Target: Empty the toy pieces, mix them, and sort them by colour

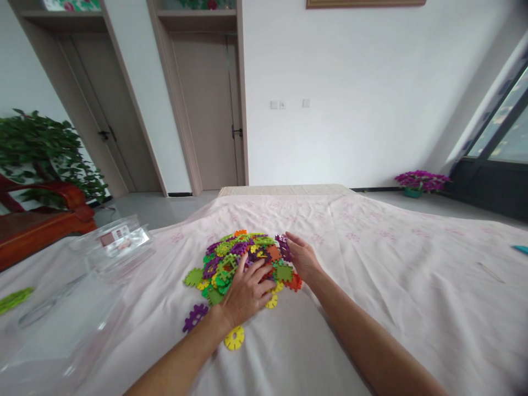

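A heap of interlocking plastic building pieces [223, 250] in purple, green, yellow and orange lies on the cloth in front of me. My left hand [251, 289] rests on the near side of the heap with its fingers spread over the pieces. At the heap's right edge, my right hand [302, 256] grips a purple building piece [282, 246] that stands tilted up; its thumb is partly hidden. A yellow round piece [234, 338] and a purple piece [195, 318] lie apart from the heap, close to my left forearm.
A pale floral cloth [391, 286] covers the surface. On the left are a clear plastic container [119, 242], a clear plastic sheet or bag [61, 335] and green pieces [16, 300]. A thin stick [490, 272] and a blue object [520, 249] lie far right.
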`<state>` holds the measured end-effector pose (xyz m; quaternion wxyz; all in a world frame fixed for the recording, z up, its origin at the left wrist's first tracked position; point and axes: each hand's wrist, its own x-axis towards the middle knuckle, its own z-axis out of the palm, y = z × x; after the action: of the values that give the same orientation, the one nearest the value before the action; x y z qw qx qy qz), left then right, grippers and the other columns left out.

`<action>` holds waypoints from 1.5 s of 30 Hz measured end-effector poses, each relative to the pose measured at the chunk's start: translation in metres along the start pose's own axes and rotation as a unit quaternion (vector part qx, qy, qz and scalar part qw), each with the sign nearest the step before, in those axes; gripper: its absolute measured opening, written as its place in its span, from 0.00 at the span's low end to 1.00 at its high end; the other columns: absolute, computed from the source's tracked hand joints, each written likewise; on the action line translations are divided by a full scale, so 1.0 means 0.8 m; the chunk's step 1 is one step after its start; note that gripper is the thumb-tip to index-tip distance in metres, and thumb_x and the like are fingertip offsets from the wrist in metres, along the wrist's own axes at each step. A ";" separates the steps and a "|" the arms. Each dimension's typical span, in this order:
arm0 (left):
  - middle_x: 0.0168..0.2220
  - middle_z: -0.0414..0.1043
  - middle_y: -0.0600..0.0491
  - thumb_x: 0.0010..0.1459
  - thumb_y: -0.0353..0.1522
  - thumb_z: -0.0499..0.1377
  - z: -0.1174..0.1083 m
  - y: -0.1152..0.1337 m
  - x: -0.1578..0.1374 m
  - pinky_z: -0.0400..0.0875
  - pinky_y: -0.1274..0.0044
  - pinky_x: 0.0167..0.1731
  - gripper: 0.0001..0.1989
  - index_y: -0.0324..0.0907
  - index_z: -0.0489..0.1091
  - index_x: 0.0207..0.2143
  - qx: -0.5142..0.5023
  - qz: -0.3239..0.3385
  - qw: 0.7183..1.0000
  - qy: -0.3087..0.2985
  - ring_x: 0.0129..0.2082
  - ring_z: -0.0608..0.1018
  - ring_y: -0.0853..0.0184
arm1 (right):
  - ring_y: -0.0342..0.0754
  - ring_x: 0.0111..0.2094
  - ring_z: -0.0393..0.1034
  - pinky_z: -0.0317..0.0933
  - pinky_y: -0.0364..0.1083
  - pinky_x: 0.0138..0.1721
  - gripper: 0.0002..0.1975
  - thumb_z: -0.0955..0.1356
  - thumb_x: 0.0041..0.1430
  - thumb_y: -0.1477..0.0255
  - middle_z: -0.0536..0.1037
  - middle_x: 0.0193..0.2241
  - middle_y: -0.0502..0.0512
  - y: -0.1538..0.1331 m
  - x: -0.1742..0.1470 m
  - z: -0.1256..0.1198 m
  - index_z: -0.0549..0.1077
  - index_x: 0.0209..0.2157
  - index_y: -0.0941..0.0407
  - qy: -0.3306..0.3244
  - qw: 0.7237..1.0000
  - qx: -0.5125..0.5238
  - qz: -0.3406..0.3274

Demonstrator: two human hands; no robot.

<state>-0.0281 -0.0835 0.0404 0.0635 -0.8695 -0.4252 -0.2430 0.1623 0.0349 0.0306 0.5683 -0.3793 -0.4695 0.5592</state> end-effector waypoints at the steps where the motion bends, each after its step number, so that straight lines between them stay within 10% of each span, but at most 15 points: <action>1: 0.57 0.71 0.52 0.63 0.37 0.56 -0.002 -0.004 0.002 0.34 0.50 0.65 0.10 0.52 0.77 0.43 -0.004 -0.005 1.000 0.003 0.62 0.64 0.56 | 0.53 0.38 0.76 0.70 0.51 0.38 0.26 0.74 0.47 0.58 0.80 0.44 0.59 -0.001 0.005 -0.004 0.74 0.46 0.54 0.015 1.000 0.002 -0.015; 6: 0.52 0.75 0.52 0.63 0.39 0.56 -0.038 -0.027 0.012 0.51 0.58 0.65 0.11 0.50 0.77 0.44 -0.102 -0.031 0.993 0.060 0.58 0.70 0.60 | 0.52 0.41 0.74 0.66 0.51 0.43 0.26 0.75 0.45 0.62 0.79 0.44 0.60 -0.005 0.037 -0.045 0.76 0.46 0.57 0.079 0.987 -0.108 -0.092; 11: 0.48 0.77 0.50 0.65 0.41 0.50 -0.069 -0.106 0.000 0.67 0.72 0.55 0.17 0.44 0.75 0.45 -0.172 -0.242 0.932 0.209 0.50 0.76 0.64 | 0.54 0.46 0.72 0.64 0.54 0.50 0.25 0.70 0.49 0.66 0.78 0.45 0.60 -0.009 0.077 -0.099 0.74 0.49 0.58 0.124 0.921 -0.327 -0.172; 18: 0.52 0.76 0.51 0.61 0.46 0.50 -0.028 -0.212 -0.070 0.65 0.72 0.55 0.22 0.45 0.75 0.47 -0.156 -0.469 0.849 0.189 0.54 0.74 0.59 | 0.52 0.52 0.70 0.59 0.50 0.57 0.15 0.64 0.58 0.70 0.79 0.48 0.54 0.000 0.077 -0.148 0.80 0.43 0.53 -0.008 0.807 -0.567 -0.165; 24: 0.50 0.77 0.51 0.59 0.48 0.53 -0.007 -0.229 -0.076 0.66 0.74 0.54 0.24 0.44 0.76 0.47 -0.236 -0.453 0.843 0.169 0.52 0.75 0.60 | 0.53 0.57 0.66 0.56 0.51 0.61 0.20 0.61 0.62 0.74 0.73 0.55 0.55 0.005 0.077 -0.147 0.77 0.51 0.52 0.023 0.751 -0.644 -0.141; 29: 0.48 0.78 0.52 0.58 0.48 0.55 -0.003 -0.233 -0.075 0.67 0.75 0.52 0.23 0.44 0.76 0.46 -0.254 -0.440 0.846 0.164 0.50 0.77 0.60 | 0.56 0.56 0.66 0.58 0.54 0.58 0.20 0.64 0.59 0.73 0.73 0.55 0.56 -0.001 0.070 -0.141 0.76 0.51 0.51 0.056 0.774 -0.603 -0.184; 34: 0.46 0.79 0.53 0.57 0.45 0.55 0.001 -0.238 -0.077 0.67 0.74 0.50 0.19 0.47 0.76 0.45 -0.173 -0.473 0.855 0.121 0.48 0.77 0.59 | 0.55 0.49 0.71 0.68 0.51 0.46 0.19 0.68 0.58 0.61 0.76 0.50 0.59 -0.007 0.050 -0.128 0.77 0.49 0.53 -0.109 0.859 -0.474 -0.159; 40: 0.45 0.79 0.54 0.58 0.45 0.53 0.000 -0.238 -0.076 0.69 0.75 0.47 0.19 0.50 0.76 0.46 -0.120 -0.482 0.864 0.089 0.45 0.79 0.60 | 0.58 0.55 0.66 0.55 0.56 0.59 0.25 0.76 0.45 0.58 0.75 0.51 0.57 -0.013 0.037 -0.110 0.78 0.46 0.51 -0.184 0.801 -0.541 -0.181; 45: 0.43 0.80 0.54 0.58 0.45 0.53 -0.003 -0.235 -0.074 0.70 0.75 0.44 0.19 0.51 0.76 0.46 -0.104 -0.490 0.863 0.072 0.43 0.79 0.60 | 0.50 0.37 0.72 0.65 0.48 0.41 0.20 0.76 0.43 0.64 0.79 0.36 0.53 -0.009 0.042 -0.110 0.77 0.40 0.55 -0.151 0.844 -0.499 -0.126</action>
<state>-0.2045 -0.0078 -0.0042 -0.1240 -0.5312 -0.7627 -0.3474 0.2468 0.0761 0.0175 0.2903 -0.4601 -0.8087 0.2234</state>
